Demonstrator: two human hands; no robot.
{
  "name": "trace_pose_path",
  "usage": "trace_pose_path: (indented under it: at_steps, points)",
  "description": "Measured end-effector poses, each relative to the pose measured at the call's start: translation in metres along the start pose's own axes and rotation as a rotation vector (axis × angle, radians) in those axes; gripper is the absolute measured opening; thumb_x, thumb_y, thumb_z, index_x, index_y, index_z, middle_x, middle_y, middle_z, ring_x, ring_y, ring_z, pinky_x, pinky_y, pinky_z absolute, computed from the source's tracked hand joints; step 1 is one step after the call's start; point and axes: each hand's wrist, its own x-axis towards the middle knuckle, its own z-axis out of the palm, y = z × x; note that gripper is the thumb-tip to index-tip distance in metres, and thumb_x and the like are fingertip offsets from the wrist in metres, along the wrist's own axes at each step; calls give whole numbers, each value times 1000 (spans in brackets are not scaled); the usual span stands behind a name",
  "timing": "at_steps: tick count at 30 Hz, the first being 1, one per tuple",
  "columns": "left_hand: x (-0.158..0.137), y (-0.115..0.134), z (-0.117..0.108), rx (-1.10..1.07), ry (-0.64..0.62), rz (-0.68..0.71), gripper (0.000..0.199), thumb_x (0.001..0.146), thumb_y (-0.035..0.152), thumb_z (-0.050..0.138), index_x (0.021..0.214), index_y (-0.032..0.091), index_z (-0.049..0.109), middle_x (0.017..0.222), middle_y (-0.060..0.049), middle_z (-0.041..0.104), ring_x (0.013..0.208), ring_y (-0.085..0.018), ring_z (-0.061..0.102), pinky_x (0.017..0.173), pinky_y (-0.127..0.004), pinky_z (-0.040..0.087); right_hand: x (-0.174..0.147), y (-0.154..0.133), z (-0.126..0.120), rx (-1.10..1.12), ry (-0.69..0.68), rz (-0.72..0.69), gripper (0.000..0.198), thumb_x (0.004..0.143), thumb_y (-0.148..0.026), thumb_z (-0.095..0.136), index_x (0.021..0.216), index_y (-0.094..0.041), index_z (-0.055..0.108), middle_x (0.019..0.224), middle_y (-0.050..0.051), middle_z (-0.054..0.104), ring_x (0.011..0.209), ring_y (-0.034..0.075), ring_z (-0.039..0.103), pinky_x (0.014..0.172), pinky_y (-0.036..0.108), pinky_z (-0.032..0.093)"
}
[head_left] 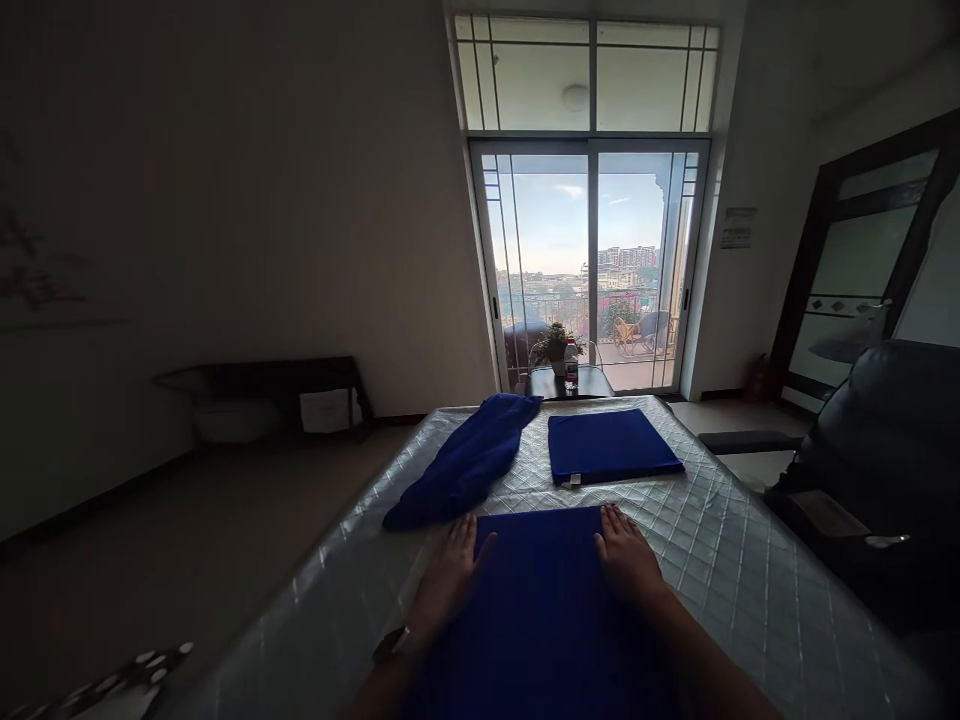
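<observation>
A dark blue cloth (540, 610) lies flat on the quilted silvery mattress (742, 560) in front of me. My left hand (454, 565) rests on its left edge near the far corner, fingers stretched out. On the far right corner lies my right hand (626, 550), also flat with fingers extended. Beyond the hands, a neatly folded blue cloth (611, 445) with a small white tag sits at the right. To its left a crumpled blue cloth (472, 460) stretches diagonally toward the mattress's left side. A dark band circles my left wrist.
A small dark table (540, 383) with a potted plant (553, 348) and a bottle (571, 365) stands past the mattress, before the sliding glass door (592, 260). A black armchair (870, 470) is at the right. A low dark bench (277, 385) stands along the left wall.
</observation>
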Motion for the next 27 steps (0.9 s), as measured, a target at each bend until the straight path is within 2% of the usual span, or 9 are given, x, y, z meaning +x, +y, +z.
trace_pose_path:
  at_steps: [6, 14, 19, 24, 27]
  points:
    - [-5, 5, -6, -2, 31, 5, 86, 97, 68, 19, 149, 4, 43, 160, -22, 42, 151, -31, 37, 123, -50, 33, 3, 0, 4, -52, -1, 8, 66, 100, -38, 18, 157, -5, 26, 167, 12, 25, 156, 20, 17, 126, 39, 15]
    - [-10, 9, -17, -26, -10, -15, 91, 96, 69, 17, 151, 1, 38, 162, -21, 36, 152, -32, 33, 125, -48, 29, -1, -4, -1, -43, -19, 8, 67, 100, -40, 16, 157, -5, 26, 168, 13, 26, 156, 20, 16, 127, 38, 14]
    - [-10, 11, -22, -24, -45, -28, 92, 96, 69, 14, 151, -1, 37, 163, -21, 34, 153, -31, 31, 126, -46, 29, -6, -12, -9, -64, 14, 2, 66, 99, -38, 20, 155, -4, 32, 165, 15, 32, 155, 22, 22, 126, 39, 19]
    - [-13, 13, -26, -23, -58, -24, 91, 96, 68, 15, 153, -1, 34, 164, -21, 32, 154, -31, 30, 126, -47, 27, -16, -19, -18, -102, 79, -3, 62, 98, -29, 24, 154, -3, 32, 165, 17, 30, 156, 23, 18, 127, 43, 14]
    - [-13, 14, -27, -28, -68, -24, 91, 96, 67, 16, 152, -4, 32, 164, -22, 32, 155, -31, 28, 127, -47, 25, -28, -21, -17, -84, 85, -8, 62, 99, -30, 24, 154, -4, 34, 164, 16, 31, 155, 23, 20, 127, 43, 18]
